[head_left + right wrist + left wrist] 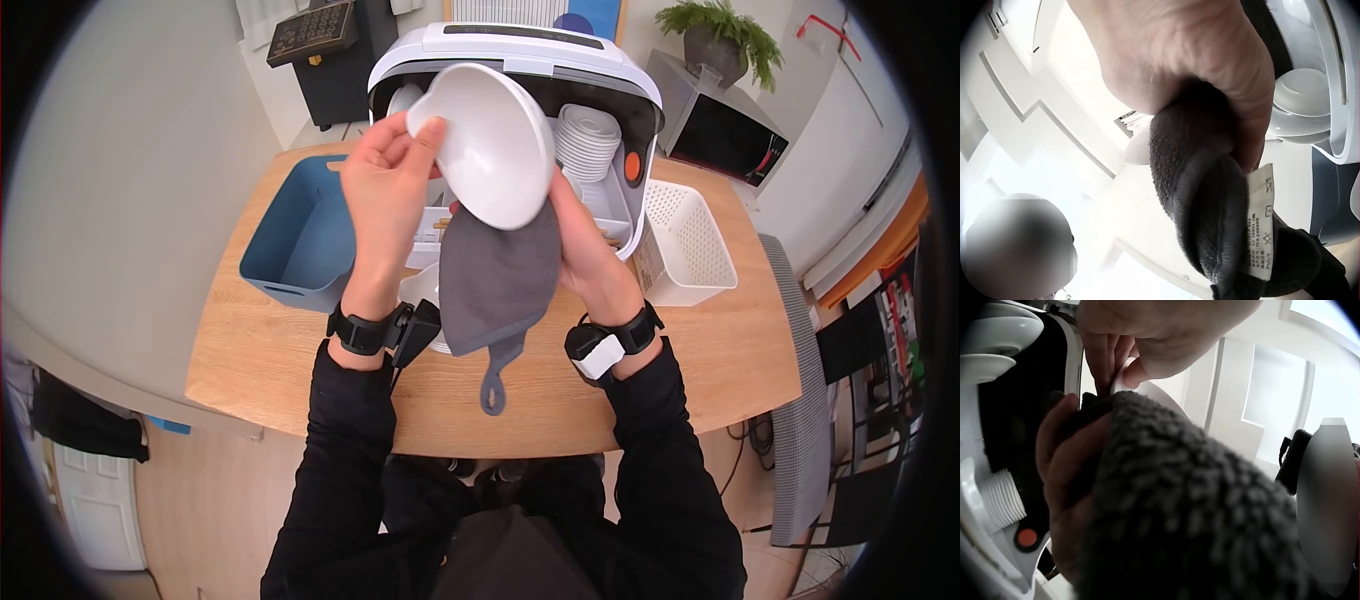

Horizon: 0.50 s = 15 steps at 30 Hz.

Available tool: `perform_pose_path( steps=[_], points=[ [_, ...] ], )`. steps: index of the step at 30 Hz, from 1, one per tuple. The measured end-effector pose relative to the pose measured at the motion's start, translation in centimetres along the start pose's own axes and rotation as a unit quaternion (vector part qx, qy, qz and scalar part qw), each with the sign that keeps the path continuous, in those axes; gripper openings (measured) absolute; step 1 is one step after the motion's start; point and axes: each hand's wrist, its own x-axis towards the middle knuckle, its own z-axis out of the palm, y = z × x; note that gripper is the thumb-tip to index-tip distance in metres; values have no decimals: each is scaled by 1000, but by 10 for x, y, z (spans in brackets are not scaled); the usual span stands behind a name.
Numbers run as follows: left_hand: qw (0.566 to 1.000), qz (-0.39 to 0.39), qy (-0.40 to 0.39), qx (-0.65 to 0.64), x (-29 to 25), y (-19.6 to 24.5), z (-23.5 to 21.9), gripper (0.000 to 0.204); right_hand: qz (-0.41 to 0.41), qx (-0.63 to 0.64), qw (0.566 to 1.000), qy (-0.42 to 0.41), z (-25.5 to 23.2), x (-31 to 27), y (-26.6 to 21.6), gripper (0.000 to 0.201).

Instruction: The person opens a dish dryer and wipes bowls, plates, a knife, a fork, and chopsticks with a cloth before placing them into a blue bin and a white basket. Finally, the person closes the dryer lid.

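Between left hand [385,192] and right hand [588,245] | white bowl [492,150] | left pinches rim | right grips grey cloth [500,272]

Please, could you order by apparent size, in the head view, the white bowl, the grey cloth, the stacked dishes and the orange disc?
1. White bowl and grey cloth: too alike to rank
2. Stacked dishes
3. Orange disc

On the table [265,375], plates [588,142] are being housed in the twelve-o'clock cabinet [515,52], flanked by a bin [303,235] at ten and a basket [690,238] at two; in front, a bowl [495,145] is being held.
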Motion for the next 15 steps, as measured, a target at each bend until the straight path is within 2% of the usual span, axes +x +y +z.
perform_pose_path(
  steps=[4,5,8,11,14,15],
  points=[
    [997,-12,-58,39,-11,8,8,26,29,33,999,13,-15,0,-1,53],
    [995,-31,-84,43,-12,11,6,25,38,-18,999,7,-18,-1,-2,53],
    [988,-33,-111,103,-12,3,5,25,7,-56,995,81,2,-7,-12,54],
    [965,28,-171,199,-15,5,5,28,27,-33,998,41,-20,1,-12,52],
    [953,54,-175,241,-18,4,8,37,43,-39,998,35,-22,1,-16,50],
    [952,43,-177,246,-19,7,8,42,31,-77,996,45,-23,1,-17,48]
  ],
)
